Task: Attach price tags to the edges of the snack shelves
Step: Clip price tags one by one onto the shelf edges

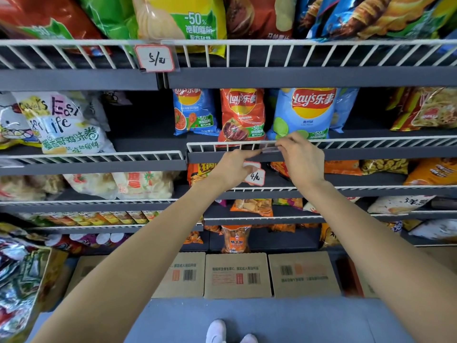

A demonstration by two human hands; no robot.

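My left hand (235,167) and my right hand (300,157) meet at the white wire rail (383,141) of the middle snack shelf. Together they pinch a clear plastic tag holder (269,150) against the rail's front edge. My left hand also holds white price tags with red borders (256,176) below the rail; the front one has handwriting on it. Another red-bordered price tag (155,58) hangs in a clear sleeve on the top shelf's rail.
Lay's chip bags (242,112) stand behind the rail, a blue one (306,112) just beyond my right hand. More snack bags fill the shelves around. Cardboard boxes (237,276) line the floor under the shelves. White shoes (217,330) show on the blue floor.
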